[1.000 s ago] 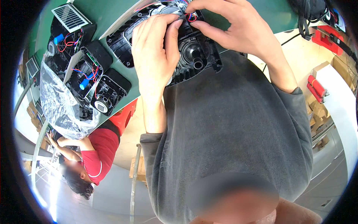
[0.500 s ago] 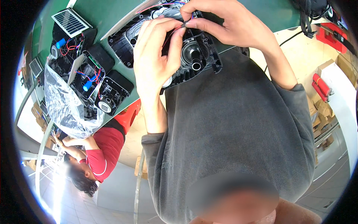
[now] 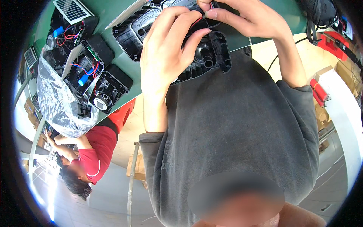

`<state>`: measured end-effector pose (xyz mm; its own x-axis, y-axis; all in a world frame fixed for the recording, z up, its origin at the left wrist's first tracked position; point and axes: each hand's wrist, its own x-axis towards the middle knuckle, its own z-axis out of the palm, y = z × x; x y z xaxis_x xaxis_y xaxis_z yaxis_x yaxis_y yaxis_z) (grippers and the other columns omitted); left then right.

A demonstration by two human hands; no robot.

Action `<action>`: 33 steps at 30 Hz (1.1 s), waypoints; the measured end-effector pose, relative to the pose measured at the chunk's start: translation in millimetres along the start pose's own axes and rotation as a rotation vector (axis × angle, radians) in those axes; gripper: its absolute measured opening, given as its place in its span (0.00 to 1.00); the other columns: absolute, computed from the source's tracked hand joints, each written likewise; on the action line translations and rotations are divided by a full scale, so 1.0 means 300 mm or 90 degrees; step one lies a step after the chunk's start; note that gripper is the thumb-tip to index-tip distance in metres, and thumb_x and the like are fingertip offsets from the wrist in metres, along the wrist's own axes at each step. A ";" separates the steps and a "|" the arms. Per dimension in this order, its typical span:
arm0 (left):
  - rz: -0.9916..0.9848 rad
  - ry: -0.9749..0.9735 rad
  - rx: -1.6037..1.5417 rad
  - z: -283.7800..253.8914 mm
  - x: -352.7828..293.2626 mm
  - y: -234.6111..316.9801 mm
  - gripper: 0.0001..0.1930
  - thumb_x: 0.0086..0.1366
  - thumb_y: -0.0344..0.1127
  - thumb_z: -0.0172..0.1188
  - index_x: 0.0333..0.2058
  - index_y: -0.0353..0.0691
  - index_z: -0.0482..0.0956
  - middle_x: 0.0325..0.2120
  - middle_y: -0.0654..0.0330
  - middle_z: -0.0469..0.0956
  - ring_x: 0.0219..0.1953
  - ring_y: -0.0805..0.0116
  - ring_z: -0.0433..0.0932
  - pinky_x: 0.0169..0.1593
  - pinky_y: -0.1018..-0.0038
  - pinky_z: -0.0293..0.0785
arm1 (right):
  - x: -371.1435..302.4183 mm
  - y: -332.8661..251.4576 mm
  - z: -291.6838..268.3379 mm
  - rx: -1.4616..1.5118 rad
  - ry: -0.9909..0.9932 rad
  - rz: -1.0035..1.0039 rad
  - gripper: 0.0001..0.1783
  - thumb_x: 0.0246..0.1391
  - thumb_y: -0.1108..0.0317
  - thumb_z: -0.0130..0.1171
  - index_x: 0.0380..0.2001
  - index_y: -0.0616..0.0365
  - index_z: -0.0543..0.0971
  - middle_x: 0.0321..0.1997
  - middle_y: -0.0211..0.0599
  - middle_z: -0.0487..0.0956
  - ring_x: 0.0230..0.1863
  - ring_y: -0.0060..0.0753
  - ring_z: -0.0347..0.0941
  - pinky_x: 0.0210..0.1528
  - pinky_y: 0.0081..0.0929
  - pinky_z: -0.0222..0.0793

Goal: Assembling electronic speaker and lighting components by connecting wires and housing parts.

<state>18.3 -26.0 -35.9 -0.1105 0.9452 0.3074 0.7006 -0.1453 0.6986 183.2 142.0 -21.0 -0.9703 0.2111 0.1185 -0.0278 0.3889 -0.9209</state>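
My right hand (image 3: 252,19) pinches thin red and black wires (image 3: 197,21) between thumb and forefinger, above an open black plastic housing (image 3: 124,41). Close by on its left, my left hand (image 3: 166,45) has its thumb spread from the bent forefinger; the wires pass just beside that fingertip. Below the hands, the housing shows a round black part with a short tube (image 3: 207,61). The left hand covers the middle of the housing. A pale flat panel (image 3: 126,13) stands at the housing's far left edge.
On the green table (image 3: 124,75) at left stand several opened black housings with blue cylinders (image 3: 84,79), wires and a solar panel (image 3: 72,11). Clear plastic film (image 3: 56,102) hangs over the edge. A person in a red shirt (image 3: 99,151) works beyond. Black cables (image 3: 312,28) lie at right.
The view has shifted a little. My left thumb has come away from the forefinger, letting go of its pinch on the wires. The right hand keeps its pinch.
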 end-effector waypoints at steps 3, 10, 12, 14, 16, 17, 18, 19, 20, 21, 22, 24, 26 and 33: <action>-0.035 0.002 -0.020 -0.001 -0.001 0.005 0.18 0.52 0.27 0.77 0.42 0.36 0.84 0.40 0.53 0.82 0.41 0.56 0.83 0.47 0.68 0.79 | -0.003 0.007 -0.004 -0.004 0.001 0.020 0.06 0.62 0.74 0.61 0.41 0.60 0.76 0.51 0.48 0.62 0.54 0.45 0.61 0.59 0.34 0.62; 0.033 0.045 0.008 0.008 -0.012 -0.017 0.17 0.49 0.26 0.79 0.40 0.37 0.87 0.41 0.55 0.82 0.40 0.59 0.84 0.44 0.68 0.81 | 0.033 -0.013 0.044 -0.071 0.180 -0.175 0.08 0.54 0.74 0.67 0.36 0.59 0.79 0.52 0.48 0.66 0.57 0.50 0.63 0.63 0.37 0.60; 0.045 0.054 0.015 0.017 -0.014 -0.023 0.17 0.49 0.26 0.79 0.40 0.37 0.87 0.40 0.55 0.82 0.41 0.58 0.83 0.45 0.67 0.80 | 0.013 -0.067 0.038 -0.077 0.203 -0.141 0.08 0.52 0.74 0.68 0.35 0.58 0.80 0.52 0.47 0.66 0.57 0.51 0.63 0.63 0.38 0.60; 0.056 0.065 0.022 0.024 -0.015 -0.030 0.17 0.49 0.26 0.79 0.39 0.37 0.87 0.40 0.55 0.82 0.41 0.58 0.83 0.47 0.65 0.80 | -0.017 -0.116 0.021 -0.198 0.145 0.031 0.09 0.51 0.73 0.69 0.35 0.58 0.80 0.52 0.46 0.66 0.57 0.51 0.63 0.62 0.39 0.61; 0.090 0.060 0.064 0.027 -0.012 -0.039 0.15 0.51 0.32 0.76 0.39 0.41 0.86 0.39 0.60 0.78 0.41 0.56 0.81 0.51 0.60 0.78 | -0.025 -0.122 0.018 -0.257 0.123 0.080 0.09 0.51 0.73 0.69 0.35 0.58 0.80 0.52 0.45 0.67 0.56 0.50 0.63 0.61 0.39 0.62; 0.109 0.069 0.071 0.028 -0.011 -0.040 0.15 0.51 0.32 0.76 0.39 0.41 0.86 0.39 0.60 0.78 0.41 0.56 0.81 0.51 0.60 0.78 | -0.019 -0.111 0.020 -0.267 0.124 0.077 0.09 0.50 0.73 0.69 0.34 0.59 0.80 0.51 0.44 0.67 0.56 0.50 0.63 0.61 0.39 0.62; 0.105 0.065 0.071 0.028 -0.009 -0.042 0.15 0.51 0.32 0.76 0.39 0.41 0.86 0.38 0.60 0.78 0.41 0.57 0.80 0.50 0.60 0.77 | -0.013 -0.100 0.023 -0.277 0.125 0.073 0.08 0.50 0.73 0.69 0.34 0.59 0.80 0.51 0.44 0.67 0.56 0.50 0.63 0.61 0.40 0.62; 0.101 0.061 0.072 0.028 -0.009 -0.042 0.15 0.51 0.32 0.76 0.39 0.41 0.86 0.38 0.60 0.78 0.42 0.57 0.80 0.49 0.61 0.76 | 0.019 -0.061 0.038 -0.209 0.174 -0.052 0.08 0.50 0.74 0.69 0.34 0.59 0.80 0.51 0.44 0.67 0.56 0.49 0.63 0.60 0.39 0.63; 0.103 0.062 0.073 0.028 -0.008 -0.041 0.15 0.51 0.32 0.76 0.39 0.41 0.86 0.38 0.60 0.78 0.42 0.57 0.80 0.49 0.61 0.76 | 0.028 -0.053 0.038 -0.173 0.200 -0.114 0.08 0.50 0.74 0.69 0.33 0.60 0.80 0.51 0.44 0.67 0.56 0.49 0.63 0.60 0.39 0.63; 0.106 0.066 0.073 0.029 -0.008 -0.039 0.15 0.51 0.32 0.76 0.38 0.41 0.86 0.38 0.61 0.78 0.41 0.58 0.79 0.48 0.63 0.76 | 0.039 -0.044 0.040 -0.140 0.221 -0.177 0.08 0.50 0.74 0.69 0.33 0.60 0.81 0.51 0.44 0.67 0.55 0.48 0.63 0.59 0.38 0.63; 0.110 0.070 0.073 0.029 -0.008 -0.036 0.14 0.51 0.31 0.76 0.38 0.41 0.86 0.38 0.61 0.78 0.41 0.58 0.78 0.46 0.64 0.75 | 0.044 -0.047 0.037 -0.136 0.212 -0.195 0.07 0.50 0.75 0.69 0.33 0.61 0.81 0.51 0.44 0.67 0.55 0.48 0.63 0.59 0.37 0.64; 0.099 0.069 0.067 0.031 -0.009 -0.029 0.14 0.51 0.31 0.76 0.38 0.41 0.86 0.37 0.61 0.78 0.41 0.59 0.78 0.46 0.64 0.75 | 0.035 -0.077 0.023 -0.130 0.202 -0.213 0.07 0.50 0.75 0.68 0.32 0.62 0.81 0.50 0.43 0.67 0.54 0.48 0.63 0.58 0.36 0.64; 0.087 0.066 0.059 0.029 -0.012 -0.021 0.14 0.51 0.31 0.75 0.39 0.41 0.86 0.37 0.61 0.78 0.40 0.59 0.78 0.45 0.64 0.75 | -0.003 -0.134 0.000 -0.217 0.122 -0.023 0.06 0.49 0.75 0.68 0.32 0.62 0.82 0.50 0.43 0.68 0.54 0.48 0.64 0.57 0.35 0.65; 0.077 0.024 0.073 0.011 -0.004 -0.031 0.11 0.54 0.34 0.74 0.37 0.44 0.86 0.38 0.62 0.78 0.38 0.61 0.77 0.42 0.65 0.74 | 0.045 -0.039 0.025 -0.123 0.173 -0.217 0.06 0.49 0.75 0.69 0.31 0.63 0.83 0.49 0.42 0.69 0.53 0.46 0.66 0.55 0.35 0.67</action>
<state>14.3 -24.9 -45.0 -0.0453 0.9106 0.4108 0.7859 -0.2214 0.5774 168.6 133.7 -11.5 -0.8150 0.2586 0.5186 -0.2638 0.6312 -0.7293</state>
